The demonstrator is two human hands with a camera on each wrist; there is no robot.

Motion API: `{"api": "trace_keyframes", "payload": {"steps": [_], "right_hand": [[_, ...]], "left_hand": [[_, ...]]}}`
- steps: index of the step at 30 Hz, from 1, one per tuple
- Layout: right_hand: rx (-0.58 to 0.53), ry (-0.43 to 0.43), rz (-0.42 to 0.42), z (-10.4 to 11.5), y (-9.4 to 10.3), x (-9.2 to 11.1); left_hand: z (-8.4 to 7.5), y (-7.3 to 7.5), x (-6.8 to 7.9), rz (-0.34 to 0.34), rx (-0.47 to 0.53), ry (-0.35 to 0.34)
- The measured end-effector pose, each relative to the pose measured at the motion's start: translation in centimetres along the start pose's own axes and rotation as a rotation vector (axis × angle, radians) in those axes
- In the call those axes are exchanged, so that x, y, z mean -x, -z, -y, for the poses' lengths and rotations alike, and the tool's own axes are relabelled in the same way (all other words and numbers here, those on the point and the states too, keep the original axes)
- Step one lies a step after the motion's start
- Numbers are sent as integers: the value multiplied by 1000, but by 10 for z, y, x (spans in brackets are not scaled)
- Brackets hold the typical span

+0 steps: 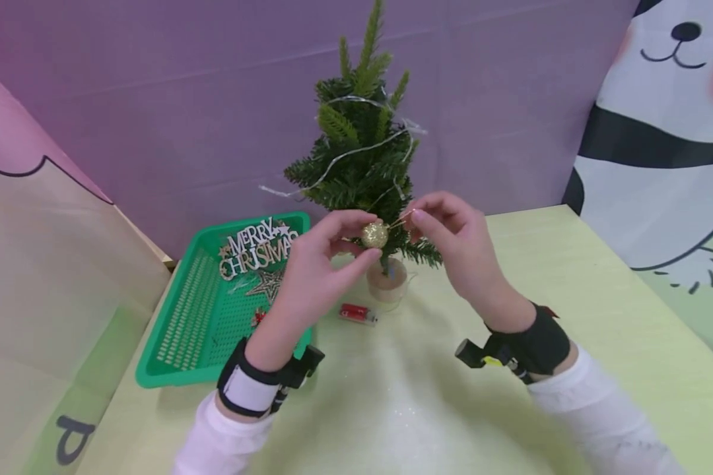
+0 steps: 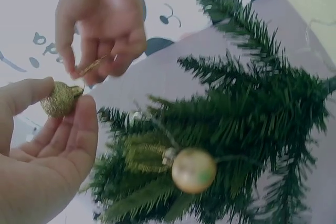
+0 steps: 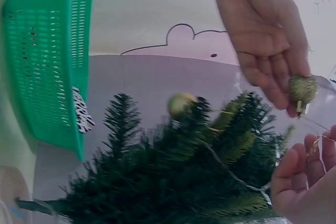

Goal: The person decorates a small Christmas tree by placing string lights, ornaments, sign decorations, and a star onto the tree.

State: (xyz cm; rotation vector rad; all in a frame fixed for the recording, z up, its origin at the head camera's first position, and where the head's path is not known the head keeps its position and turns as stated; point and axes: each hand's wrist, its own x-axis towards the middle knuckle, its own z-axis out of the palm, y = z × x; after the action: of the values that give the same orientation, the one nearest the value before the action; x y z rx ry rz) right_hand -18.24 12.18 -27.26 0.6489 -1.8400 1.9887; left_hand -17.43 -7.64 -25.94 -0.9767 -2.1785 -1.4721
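Head view is showing the left hand (image 1: 323, 267) pinching a round, glitter-rough gold bauble (image 1: 375, 235) on the near side of the bristly green tree (image 1: 356, 165); its cap (image 2: 77, 91) is facing the right hand (image 1: 463, 254), which is pinching the thin, shiny cord (image 1: 399, 220), also before the tree.

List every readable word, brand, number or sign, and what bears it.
"MERRY CHRISTMAS": silver-and-gold cut-out sign in the green plastic basket.
Red cylindrical battery: marks too small.
Printed fabric backdrop: black letter-like marks, unclear or blurred.
Gold glittery ball: none visible.
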Motion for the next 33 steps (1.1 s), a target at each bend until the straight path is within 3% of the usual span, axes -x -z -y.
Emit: {"api": "trace_keyframes", "payload": {"steps": [7, 13, 18, 22, 27, 33], "right_hand": [[52, -89, 43, 18, 8, -17], [124, -115, 118, 30, 12, -30], [284, -79, 176, 37, 16, -38], [406, -24, 174, 40, 19, -44], [450, 25, 140, 43, 20, -51], [490, 58, 115, 45, 20, -58]], "left_hand": [[-1, -15, -7, -18, 27, 9], [-4, -17, -16, 49, -59, -9], [-13, -13, -31, 14, -161, -10], [-23, -14, -46, -41, -216, 0], [-31, -16, -60, -88, -261, -36], [-30, -18, -66, -119, -267, -62]]}}
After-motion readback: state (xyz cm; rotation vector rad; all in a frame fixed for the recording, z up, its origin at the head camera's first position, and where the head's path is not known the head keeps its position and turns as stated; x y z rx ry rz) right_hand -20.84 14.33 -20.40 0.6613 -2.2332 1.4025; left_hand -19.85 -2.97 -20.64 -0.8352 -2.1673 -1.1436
